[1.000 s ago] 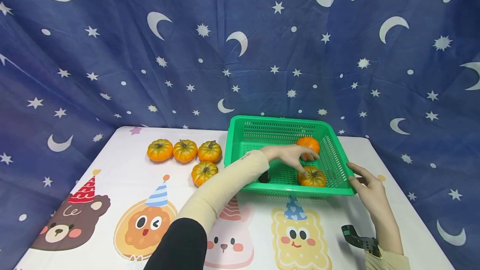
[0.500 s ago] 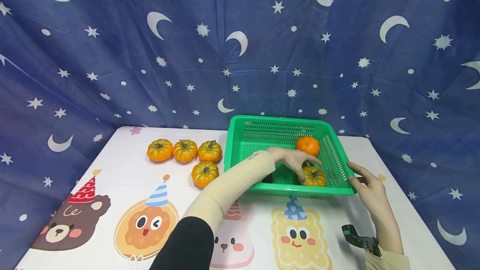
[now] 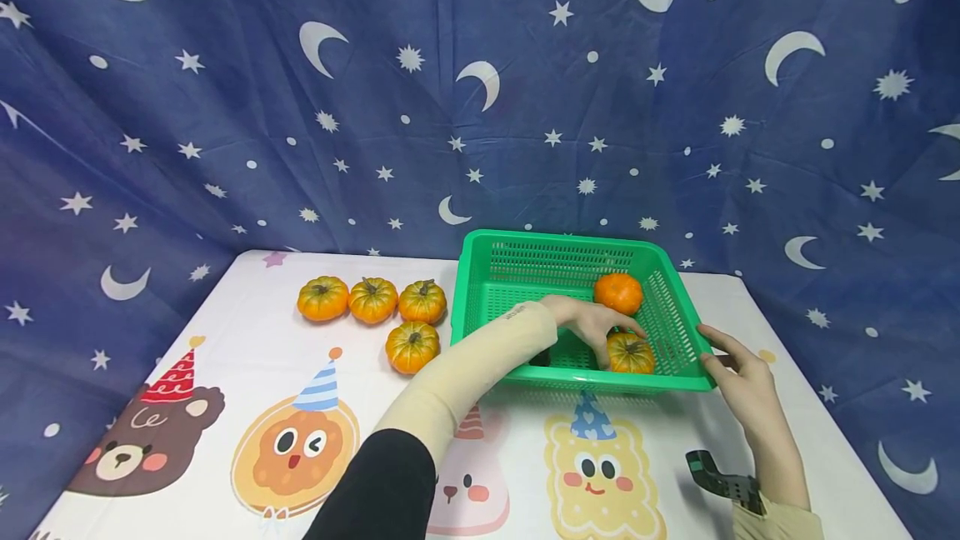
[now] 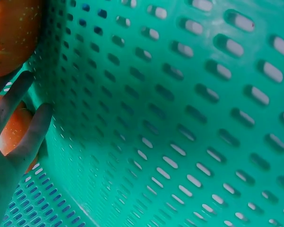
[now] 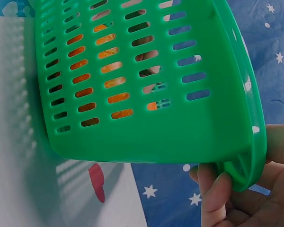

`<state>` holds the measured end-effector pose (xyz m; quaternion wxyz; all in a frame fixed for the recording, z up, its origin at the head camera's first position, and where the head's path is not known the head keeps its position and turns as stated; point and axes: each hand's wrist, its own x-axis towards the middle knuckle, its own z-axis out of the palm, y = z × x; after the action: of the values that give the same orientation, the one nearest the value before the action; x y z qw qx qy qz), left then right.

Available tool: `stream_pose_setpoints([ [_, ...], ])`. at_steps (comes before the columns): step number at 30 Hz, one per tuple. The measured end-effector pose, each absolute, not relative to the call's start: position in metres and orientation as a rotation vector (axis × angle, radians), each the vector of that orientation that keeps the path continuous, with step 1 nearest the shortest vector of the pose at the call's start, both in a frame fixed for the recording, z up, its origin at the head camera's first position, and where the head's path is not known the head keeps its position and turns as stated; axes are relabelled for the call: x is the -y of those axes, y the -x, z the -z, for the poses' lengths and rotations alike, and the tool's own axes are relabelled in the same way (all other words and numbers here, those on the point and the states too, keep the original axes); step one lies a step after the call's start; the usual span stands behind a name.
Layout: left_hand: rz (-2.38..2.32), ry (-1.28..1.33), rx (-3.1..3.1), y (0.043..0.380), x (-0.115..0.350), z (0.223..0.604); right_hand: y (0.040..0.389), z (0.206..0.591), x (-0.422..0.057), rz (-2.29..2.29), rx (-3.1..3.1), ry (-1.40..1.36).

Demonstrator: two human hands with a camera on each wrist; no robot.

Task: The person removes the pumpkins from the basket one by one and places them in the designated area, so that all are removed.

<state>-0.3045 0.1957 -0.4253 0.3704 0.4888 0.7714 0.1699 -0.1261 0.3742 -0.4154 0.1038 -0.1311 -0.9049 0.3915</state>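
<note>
A green plastic basket (image 3: pixel 570 376) with slotted walls stands on the table. Inside, toward its right end, are two small pumpkins. My left hand (image 3: pixel 588 323) reaches over the front rim and holds the front pumpkin (image 3: pixel 632 355), thumb on its left side and fingers over its back. Behind it lies the orange back pumpkin (image 3: pixel 618 293). In the left wrist view, spread fingers (image 4: pixel 35 132) lie across the held pumpkin (image 4: pixel 14 127), beside the basket wall (image 4: pixel 132 113). My right hand (image 3: pixel 750 382) grips the basket's right front corner; its fingers (image 5: pixel 215 196) curl under the rim (image 5: pixel 255 127).
Left of the basket are several more pumpkins: three in a back row, including the leftmost pumpkin (image 3: pixel 323 298), and a nearer pumpkin (image 3: pixel 412 347). The white tablecloth (image 3: pixel 525 440) bears cartoon prints. A blue curtain (image 3: pixel 375 107) with moons and stars hangs close behind the table.
My left hand has shifted slightly right and down and taken hold of the front pumpkin, which has moved a little right. My right hand keeps its grip on the basket.
</note>
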Motion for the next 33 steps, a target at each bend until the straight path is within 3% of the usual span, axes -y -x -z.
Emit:
stream_pose_setpoints([
  [33, -0.411, -1.391, -2.114, 0.3105, -0.1884, 0.4181, 0.1252, 0.4146, -0.3737, -1.152, 2.676, 0.379],
])
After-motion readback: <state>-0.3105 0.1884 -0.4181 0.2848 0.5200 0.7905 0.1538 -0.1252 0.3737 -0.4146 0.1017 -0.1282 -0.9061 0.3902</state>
